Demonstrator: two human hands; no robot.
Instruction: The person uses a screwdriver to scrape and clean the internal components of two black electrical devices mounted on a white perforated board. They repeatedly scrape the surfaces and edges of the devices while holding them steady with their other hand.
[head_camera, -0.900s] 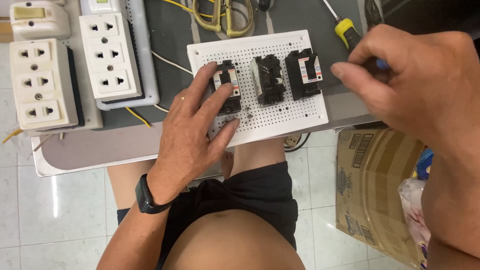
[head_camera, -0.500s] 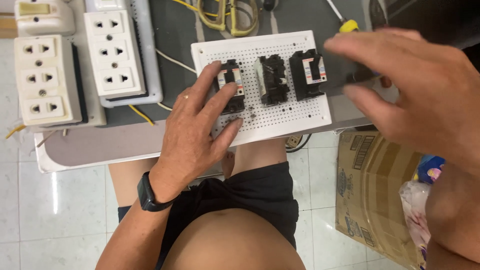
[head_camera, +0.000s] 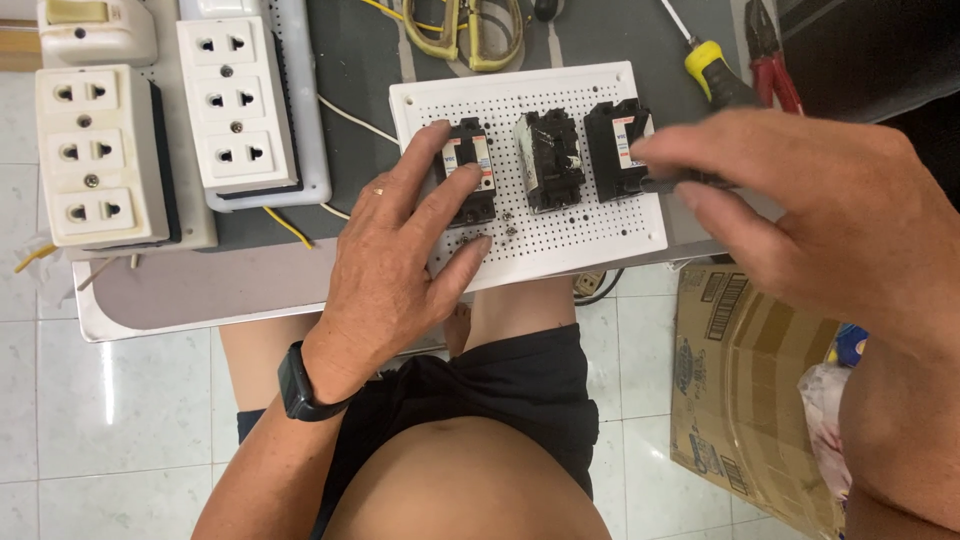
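Right hand (head_camera: 800, 215) lowered, pinching screwdriver (head_camera: 716, 80)

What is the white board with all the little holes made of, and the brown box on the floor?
The white board looks like smooth moulded plastic: even colour, neat rows of holes, slight sheen. The brown box looks like matte cardboard, with creased, folded flaps.

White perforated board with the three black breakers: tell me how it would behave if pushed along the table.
The white perforated board looks like a stiff, flat plastic panel, so it would probably slide rather than bend. It overhangs the table edge, so it might tip once pushed further. The left hand pressing on it likely keeps it steady.
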